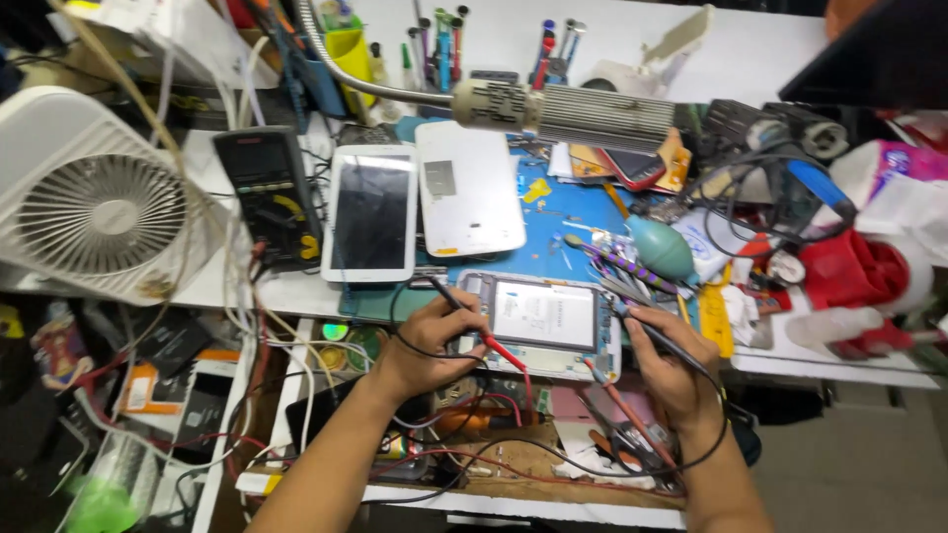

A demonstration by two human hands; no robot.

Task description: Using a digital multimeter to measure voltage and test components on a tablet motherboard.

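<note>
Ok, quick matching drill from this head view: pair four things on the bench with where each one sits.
Things:
1. opened tablet
2. white fan
3. multimeter
4. teal air blower

Places:
A. far left edge of the bench
B. between the left hand and the right hand
C. right of the blue mat, above the right hand
D. just left of the white tablet lying screen up

Pairs: 1-B, 2-A, 3-D, 4-C
</note>
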